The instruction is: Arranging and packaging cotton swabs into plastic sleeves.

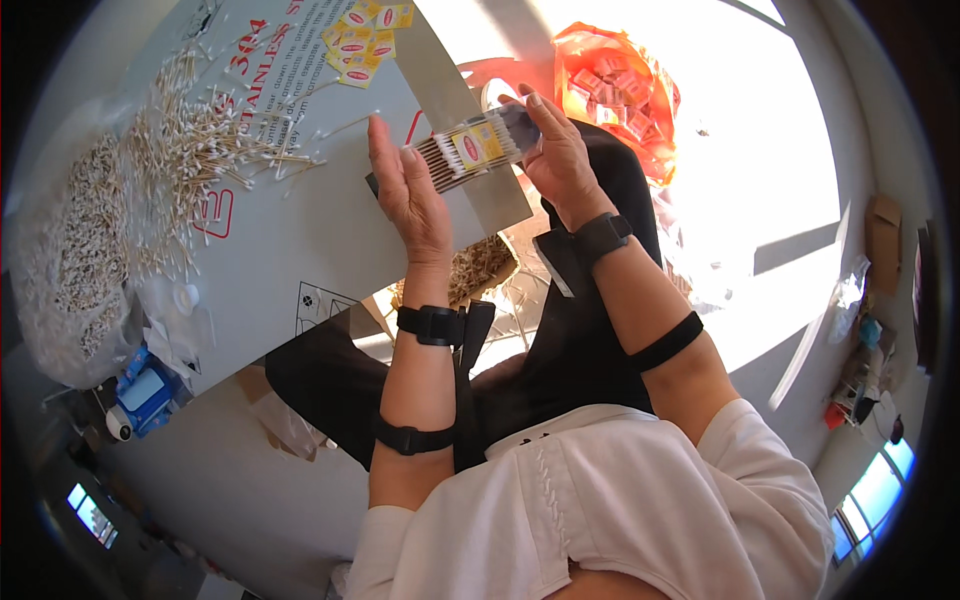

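A clear plastic pack of cotton swabs (440,163) with a yellow label (476,146) lies between my hands, over the table's right edge. My right hand (565,165) grips the pack's right end, where the plastic looks empty and crumpled. At the other end, my left hand (412,205) is on edge with its fingers stretched out, its palm side against the swabs. Part of the pack near each hand is hidden by fingers. Left of my left hand, loose cotton swabs (215,140) are heaped on the grey tabletop (290,235).
Several yellow labels (368,40) lie at the table's far edge. A large plastic bag of swabs (85,250) sits at left, above a blue packet (145,392). Beyond my right hand stands an orange bag (640,60) of packs. Below the table edge, a container holds swabs (480,268).
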### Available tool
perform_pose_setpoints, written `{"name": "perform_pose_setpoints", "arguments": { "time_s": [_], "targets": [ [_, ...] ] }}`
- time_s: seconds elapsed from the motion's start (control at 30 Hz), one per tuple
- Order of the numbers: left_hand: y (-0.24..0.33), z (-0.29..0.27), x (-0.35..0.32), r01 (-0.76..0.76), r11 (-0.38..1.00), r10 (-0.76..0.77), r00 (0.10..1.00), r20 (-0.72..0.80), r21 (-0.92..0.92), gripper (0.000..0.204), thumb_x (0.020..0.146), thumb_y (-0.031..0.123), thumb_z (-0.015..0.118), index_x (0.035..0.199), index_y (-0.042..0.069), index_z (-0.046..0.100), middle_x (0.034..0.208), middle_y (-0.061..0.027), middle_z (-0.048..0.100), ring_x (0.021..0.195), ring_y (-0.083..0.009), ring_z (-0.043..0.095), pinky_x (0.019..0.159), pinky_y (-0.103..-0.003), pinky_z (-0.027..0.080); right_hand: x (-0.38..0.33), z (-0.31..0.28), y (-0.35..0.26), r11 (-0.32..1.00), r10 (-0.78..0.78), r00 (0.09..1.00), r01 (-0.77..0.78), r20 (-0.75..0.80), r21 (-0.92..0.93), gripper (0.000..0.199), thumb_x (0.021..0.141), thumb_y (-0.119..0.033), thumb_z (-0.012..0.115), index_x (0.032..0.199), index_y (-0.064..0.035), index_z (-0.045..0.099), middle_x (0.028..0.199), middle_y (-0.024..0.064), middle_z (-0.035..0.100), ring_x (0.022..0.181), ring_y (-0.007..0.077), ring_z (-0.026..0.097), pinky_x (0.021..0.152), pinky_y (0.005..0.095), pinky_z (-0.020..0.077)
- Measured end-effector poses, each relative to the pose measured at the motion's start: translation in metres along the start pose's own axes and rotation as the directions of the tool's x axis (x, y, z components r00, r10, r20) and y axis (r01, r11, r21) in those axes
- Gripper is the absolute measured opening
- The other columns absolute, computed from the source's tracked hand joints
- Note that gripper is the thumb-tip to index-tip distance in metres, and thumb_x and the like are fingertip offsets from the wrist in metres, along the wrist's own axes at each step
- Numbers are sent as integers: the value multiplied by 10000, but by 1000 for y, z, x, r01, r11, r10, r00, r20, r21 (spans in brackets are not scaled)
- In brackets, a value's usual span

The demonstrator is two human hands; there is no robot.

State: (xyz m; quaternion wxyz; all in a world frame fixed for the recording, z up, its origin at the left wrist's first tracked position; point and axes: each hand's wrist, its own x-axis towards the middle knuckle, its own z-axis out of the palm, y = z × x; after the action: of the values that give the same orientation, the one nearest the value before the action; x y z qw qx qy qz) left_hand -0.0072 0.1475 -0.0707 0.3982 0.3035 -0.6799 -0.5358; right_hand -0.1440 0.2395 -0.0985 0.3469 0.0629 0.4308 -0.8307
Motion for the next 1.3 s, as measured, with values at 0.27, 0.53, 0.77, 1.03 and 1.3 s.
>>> {"name": "perform_pose_setpoints", "arguments": {
  "time_s": [0.27, 0.53, 0.77, 1.03, 1.3],
  "targets": [
    [4, 8, -3, 88, 979, -94, 995, -19, -186, 540, 1036, 281, 357, 1479, -5, 238, 1513, -227, 269, 1407, -307, 273, 1142, -401, 221, -12, 20, 13, 990, 1, 999, 6, 52, -139, 221, 929, -176, 634, 1054, 1, 678, 942, 58, 684, 815, 116, 630, 741, 258, 520],
    [9, 31, -5, 97, 952, -114, 992, -43, -291, 581, 1029, 313, 362, 1456, -57, 230, 1508, -237, 257, 1412, -305, 257, 1171, -418, 163, -14, 23, 11, 981, 2, 1000, -2, 3, -192, 211, 911, -179, 662, 1003, 6, 708, 873, 20, 677, 749, 76, 597, 682, 228, 489],
    [7, 42, -6, 70, 927, -105, 992, -75, -369, 592, 1022, 328, 382, 1449, -58, 243, 1508, -224, 264, 1412, -304, 257, 1174, -423, 148, -14, 24, 12, 972, 9, 1000, -8, -1, -234, 222, 896, -207, 683, 990, -8, 716, 861, 11, 671, 733, 59, 575, 653, 227, 474],
    [6, 45, -3, 106, 901, -122, 993, -10, -420, 591, 1017, 332, 401, 1451, -43, 262, 1512, -189, 269, 1425, -263, 217, 1171, -392, 132, -10, 18, 18, 956, -62, 997, 75, 54, -284, 207, 935, -202, 634, 987, -17, 712, 862, -27, 637, 762, 48, 546, 694, 218, 465],
    [-6, -18, 5, -31, 994, 47, 987, -153, 104, 321, 902, 91, 612, 1211, 27, 551, 1274, -109, 535, 1191, -235, 494, 1019, -354, 368, -10, 18, 5, 891, -239, 971, 225, 14, -395, 443, 910, -358, 655, 1138, 20, 617, 1013, 53, 613, 943, 119, 544, 862, 288, 439]
  ]
}}
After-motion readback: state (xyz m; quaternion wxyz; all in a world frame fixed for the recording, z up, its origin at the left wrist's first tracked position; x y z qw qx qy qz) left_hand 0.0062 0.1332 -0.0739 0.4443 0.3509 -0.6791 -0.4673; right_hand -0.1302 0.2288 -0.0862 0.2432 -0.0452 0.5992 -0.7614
